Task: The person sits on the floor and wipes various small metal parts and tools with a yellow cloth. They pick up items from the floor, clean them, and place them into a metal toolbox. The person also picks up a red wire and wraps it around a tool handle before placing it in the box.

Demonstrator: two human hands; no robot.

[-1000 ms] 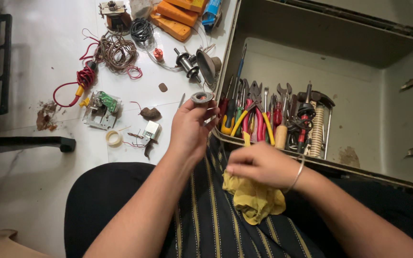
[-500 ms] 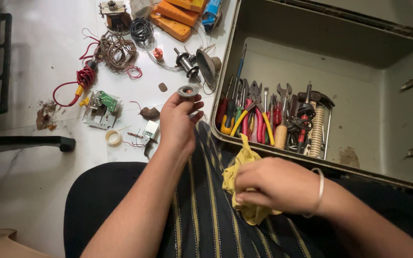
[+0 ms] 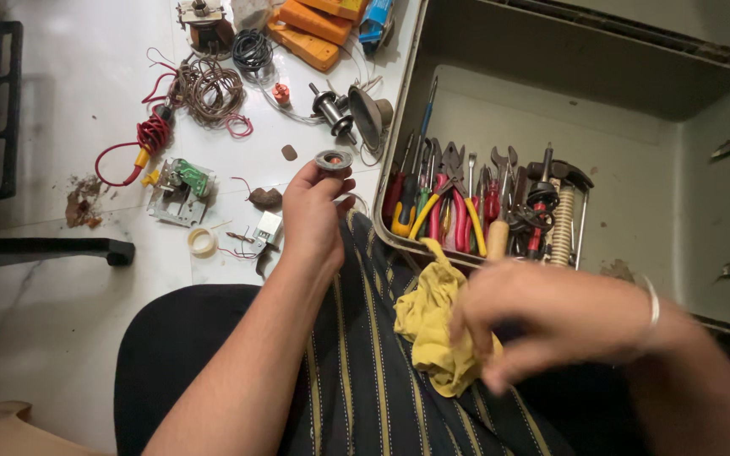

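My left hand is raised over my lap and pinches a small grey ring-shaped spool at its fingertips. Lower right, my right hand, blurred and wearing a thin bangle, grips a crumpled yellow cloth that lies on my dark striped clothing. Just beyond both hands stands an open olive metal toolbox holding several pliers, screwdrivers and spanners along its near left side.
On the white floor lie a coil of brown wire, red wire, a small circuit assembly, a tape roll, orange meters and a black cable coil. A black chair leg sits at left.
My left hand drew back from the toolbox edge with the ring spool. My right hand closed on the yellow cloth and moved toward me and to the right.
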